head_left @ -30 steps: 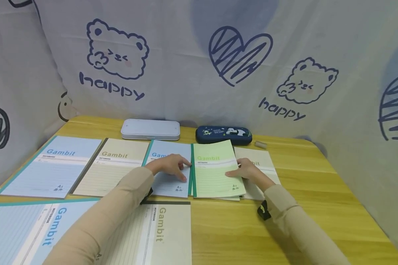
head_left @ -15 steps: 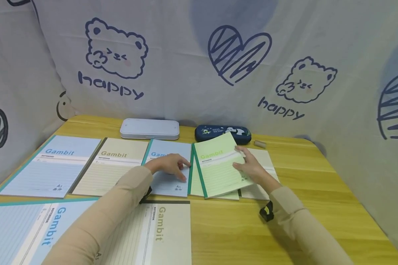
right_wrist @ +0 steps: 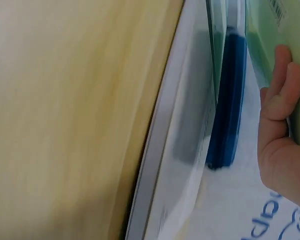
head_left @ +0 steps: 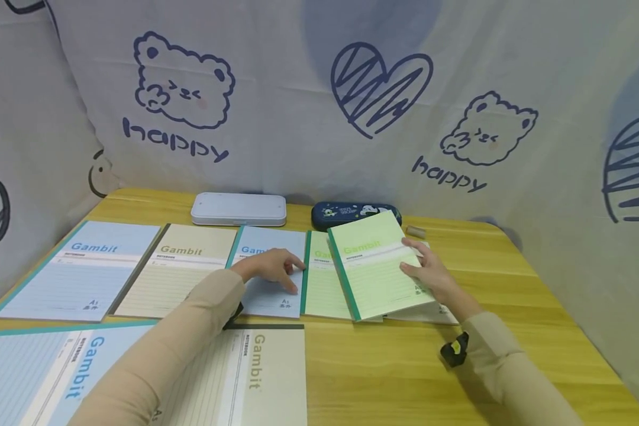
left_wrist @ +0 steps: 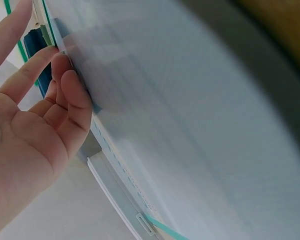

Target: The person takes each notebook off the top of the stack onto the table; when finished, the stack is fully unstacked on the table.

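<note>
A light green notebook [head_left: 375,272] with a dark green spine is held tilted by my right hand [head_left: 431,272], thumb on its cover near the right edge. In the right wrist view that hand's fingers [right_wrist: 288,90] lie against the notebook's back. Beneath it are another green notebook [head_left: 322,290] and, mostly covered, a beige notebook [head_left: 423,315]. My left hand [head_left: 271,266] rests on a blue notebook [head_left: 261,302], index finger reaching to the second green notebook's spine. The left wrist view shows several fingertips [left_wrist: 72,87] at the blue notebook's surface.
Blue [head_left: 80,284] and beige [head_left: 170,278] notebooks continue the row leftward. Nearer lie a sideways blue notebook [head_left: 26,373] and beige notebook [head_left: 277,378], partly under my left sleeve. Behind stand a white case [head_left: 239,209], a navy panda case [head_left: 327,218] and a small tan piece [head_left: 416,232].
My right hand has lifted the upper green notebook off the other one and carried it right, tilting it and partly covering the right beige notebook. The left hand has stayed in place.
</note>
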### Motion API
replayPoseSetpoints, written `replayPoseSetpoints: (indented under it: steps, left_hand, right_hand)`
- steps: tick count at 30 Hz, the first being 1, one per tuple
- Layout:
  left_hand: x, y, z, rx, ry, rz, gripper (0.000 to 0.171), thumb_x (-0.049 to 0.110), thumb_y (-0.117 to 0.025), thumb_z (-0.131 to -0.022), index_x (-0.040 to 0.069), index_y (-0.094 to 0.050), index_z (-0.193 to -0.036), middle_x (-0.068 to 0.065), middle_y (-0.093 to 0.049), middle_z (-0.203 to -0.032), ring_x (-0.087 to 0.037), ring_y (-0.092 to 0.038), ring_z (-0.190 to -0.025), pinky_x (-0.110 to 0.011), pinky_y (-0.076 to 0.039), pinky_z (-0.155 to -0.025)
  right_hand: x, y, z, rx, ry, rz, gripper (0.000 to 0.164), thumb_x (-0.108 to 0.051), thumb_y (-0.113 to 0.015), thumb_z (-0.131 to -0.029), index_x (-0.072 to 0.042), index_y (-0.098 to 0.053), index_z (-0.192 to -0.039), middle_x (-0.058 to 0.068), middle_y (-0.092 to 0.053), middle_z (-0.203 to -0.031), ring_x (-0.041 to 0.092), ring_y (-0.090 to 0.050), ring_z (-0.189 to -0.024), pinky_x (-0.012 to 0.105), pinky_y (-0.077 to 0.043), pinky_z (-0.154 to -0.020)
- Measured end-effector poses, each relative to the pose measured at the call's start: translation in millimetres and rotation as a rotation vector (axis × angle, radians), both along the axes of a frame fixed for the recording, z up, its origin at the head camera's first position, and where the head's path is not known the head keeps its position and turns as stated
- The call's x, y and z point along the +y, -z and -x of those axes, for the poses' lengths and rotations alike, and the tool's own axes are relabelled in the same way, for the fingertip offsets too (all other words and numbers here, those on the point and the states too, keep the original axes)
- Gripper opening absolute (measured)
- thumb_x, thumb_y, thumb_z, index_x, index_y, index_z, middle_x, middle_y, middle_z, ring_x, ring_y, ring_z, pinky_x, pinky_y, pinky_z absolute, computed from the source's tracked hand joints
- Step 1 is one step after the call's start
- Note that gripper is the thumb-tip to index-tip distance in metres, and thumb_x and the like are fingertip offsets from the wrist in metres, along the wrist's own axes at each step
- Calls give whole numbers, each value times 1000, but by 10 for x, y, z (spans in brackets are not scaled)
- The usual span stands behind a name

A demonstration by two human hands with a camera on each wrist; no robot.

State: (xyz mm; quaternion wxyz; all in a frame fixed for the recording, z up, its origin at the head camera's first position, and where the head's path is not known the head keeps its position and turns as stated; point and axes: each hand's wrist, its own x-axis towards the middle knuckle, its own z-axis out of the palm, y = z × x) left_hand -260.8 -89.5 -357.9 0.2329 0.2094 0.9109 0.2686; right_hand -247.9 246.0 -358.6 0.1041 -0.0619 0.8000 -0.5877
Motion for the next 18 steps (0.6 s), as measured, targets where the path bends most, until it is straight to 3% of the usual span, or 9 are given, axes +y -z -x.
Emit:
replayPoseSetpoints:
  steps: [4, 11, 18]
  left_hand:
    - [-10, 5, -10, 5, -10, 6, 55, 20, -74, -73, 9, -55, -123, -5, -53, -97, -19, -47, -88, -33, -40, -80]
    - [-24, -2, -12, 10, -9, -7, 55, 20, -74, -72, 8, -55, -122, -5, -53, -97, -20, -47, -88, -34, -40, -80]
    - [-45, 22, -6, 0, -9, 5, 55, 20, -74, -73, 9, -55, -123, -5, -53, -96, -19, -46, -87, -33, -40, -79]
  right_hand:
    - [171, -57, -42, 23, 5, 13, 61, -5, -51, -90, -6, -18, -142, 5, -55, -91, 12, -58, -64, 27, -49, -57]
    - [472, -162, -98, 62, -15, 28, 61, -6, -51, -90, -5, -18, -141, 4, -56, -86, 13, -59, -60, 26, -50, -52]
    - [846, -216, -132, 77, -86, 95, 60, -6, -49, -91, -9, -18, -142, 2, -59, -88, 16, -62, -62, 29, -51, -53]
